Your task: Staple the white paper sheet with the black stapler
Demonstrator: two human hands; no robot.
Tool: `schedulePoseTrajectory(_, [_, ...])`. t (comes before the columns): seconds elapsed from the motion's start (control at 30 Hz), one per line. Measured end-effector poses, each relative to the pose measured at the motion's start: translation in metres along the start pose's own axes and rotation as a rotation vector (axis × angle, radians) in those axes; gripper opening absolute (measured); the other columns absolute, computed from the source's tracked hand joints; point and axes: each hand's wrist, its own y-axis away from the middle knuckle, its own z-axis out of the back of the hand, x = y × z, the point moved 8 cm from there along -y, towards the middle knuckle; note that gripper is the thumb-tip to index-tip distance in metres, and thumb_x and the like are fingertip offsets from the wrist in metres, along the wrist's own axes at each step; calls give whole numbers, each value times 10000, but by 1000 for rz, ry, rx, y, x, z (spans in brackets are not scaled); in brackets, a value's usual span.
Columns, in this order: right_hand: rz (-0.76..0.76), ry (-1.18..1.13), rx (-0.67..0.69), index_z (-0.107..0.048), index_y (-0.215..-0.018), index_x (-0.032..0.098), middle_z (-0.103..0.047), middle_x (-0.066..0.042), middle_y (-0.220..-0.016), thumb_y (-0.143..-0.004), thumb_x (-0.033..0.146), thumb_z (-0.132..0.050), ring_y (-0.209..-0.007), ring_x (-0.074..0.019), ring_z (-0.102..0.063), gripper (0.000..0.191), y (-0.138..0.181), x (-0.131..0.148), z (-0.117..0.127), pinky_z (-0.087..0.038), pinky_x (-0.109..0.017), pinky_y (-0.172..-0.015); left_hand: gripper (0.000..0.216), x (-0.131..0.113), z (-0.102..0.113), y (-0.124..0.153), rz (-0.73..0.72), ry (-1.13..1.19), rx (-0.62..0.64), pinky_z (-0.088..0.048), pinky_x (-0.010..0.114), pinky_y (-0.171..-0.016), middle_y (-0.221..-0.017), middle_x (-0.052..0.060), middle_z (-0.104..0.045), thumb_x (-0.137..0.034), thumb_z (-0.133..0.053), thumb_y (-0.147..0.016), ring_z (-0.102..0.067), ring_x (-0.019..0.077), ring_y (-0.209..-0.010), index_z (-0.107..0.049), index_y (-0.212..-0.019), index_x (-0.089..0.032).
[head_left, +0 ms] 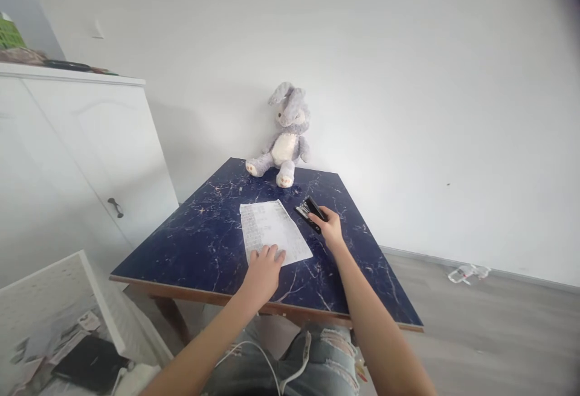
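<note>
A printed sheet of paper [270, 227] lies on the dark blue, marble-patterned table [199, 227]. My left hand [265, 272] rests on the sheet's near edge, fingers spread and pressing down flat. To the right of the paper, my right hand [330, 227] grips a black stapler [312, 207] with the thumb across it. The stapler is at the table surface, apart from the paper; part of it is hidden under my fingers.
A grey plush rabbit [287, 136] sits at the table's far edge against the wall. White cabinets [118, 148] stand on the left. An open drawer [97, 305] with assorted items is at lower left. Clear plastic [469, 272] lies on the floor at right.
</note>
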Motion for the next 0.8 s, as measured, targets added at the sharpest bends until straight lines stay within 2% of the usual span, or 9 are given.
schedulePoseTrajectory(0.23, [20, -39, 51, -714, -916, 172, -641, -16, -755, -802, 549, -683, -667, -180, -534, 395, 4, -2, -24, -392, -277, -597, 512, -2, 10, 17, -137, 50, 29, -397, 475, -983, -1412, 102, -567, -113, -389, -992, -494, 318, -1240, -571, -1432, -299])
schedulePoseTrajectory(0.33, [48, 28, 72, -713, -867, 172, -625, -10, -716, -813, 530, -675, -650, -179, -515, 364, 4, -1, -32, -371, -285, -597, 505, 0, 15, 15, -195, 54, 78, -427, 439, -937, -1380, 105, -575, -113, -378, -1000, -510, 306, -1201, -578, -1423, -304])
schedulePoseTrajectory(0.47, [119, 83, 124, -737, -909, 177, -678, -23, -783, -809, 461, -701, -700, -191, -564, 303, 9, 7, -43, -398, -301, -658, 533, 2, 20, 11, -254, 50, 111, -442, 431, -926, -1390, 104, -566, -95, -369, -1000, -509, 303, -1198, -552, -1452, -311])
schedulePoseTrajectory(0.7, [136, 98, 44, -735, -956, 180, -722, -54, -886, -821, 432, -698, -775, -214, -615, 288, 7, 9, -39, -441, -324, -729, 710, 7, 9, 26, -313, 155, 140, -415, 471, -1045, -1495, 63, -507, 17, -331, -942, -454, 300, -1317, -470, -1518, -374])
schedulePoseTrajectory(0.8, [116, 74, 20, -738, -983, 172, -731, -62, -905, -825, 448, -697, -777, -218, -618, 321, 4, 4, -37, -448, -329, -734, 667, 9, 10, 28, -304, 194, 144, -415, 497, -1050, -1495, 62, -520, -20, -337, -971, -470, 314, -1316, -477, -1517, -377])
